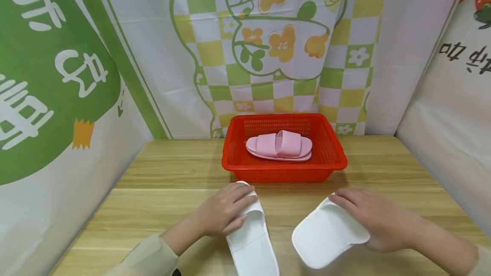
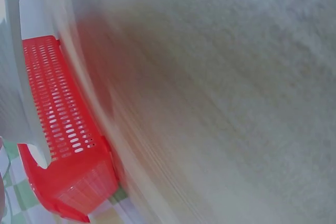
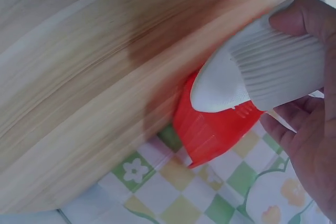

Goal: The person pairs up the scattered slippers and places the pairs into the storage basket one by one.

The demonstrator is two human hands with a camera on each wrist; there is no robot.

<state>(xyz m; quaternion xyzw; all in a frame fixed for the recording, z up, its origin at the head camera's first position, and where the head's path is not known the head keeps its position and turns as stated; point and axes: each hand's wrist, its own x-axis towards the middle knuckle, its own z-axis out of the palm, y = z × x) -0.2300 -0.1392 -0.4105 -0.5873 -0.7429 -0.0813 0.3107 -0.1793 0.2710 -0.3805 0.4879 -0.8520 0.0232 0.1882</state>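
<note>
My left hand [image 1: 226, 210] grips a white slipper [image 1: 255, 244] by its strap end, with the toe pointing at the basket. Only an edge of this white slipper [image 2: 13, 87] shows in the left wrist view. On the other side, my right hand [image 1: 387, 220] holds a second white slipper [image 1: 322, 237], tilted, its heel toward me. The right wrist view shows the thumb on the ribbed strap [image 3: 286, 66] and the fingers beneath. Beyond both hands stands a red basket [image 1: 284, 168] with a pair of pink slippers [image 1: 289, 145] lying in it.
The wood-grain table [image 1: 176, 182] runs back to a checked, flowered cloth [image 1: 264, 93] behind the basket. Printed cloth walls rise at the left [image 1: 130, 173] and right [image 1: 441, 139]. A small dark object [image 1: 176, 272] shows at the bottom edge by the left sleeve.
</note>
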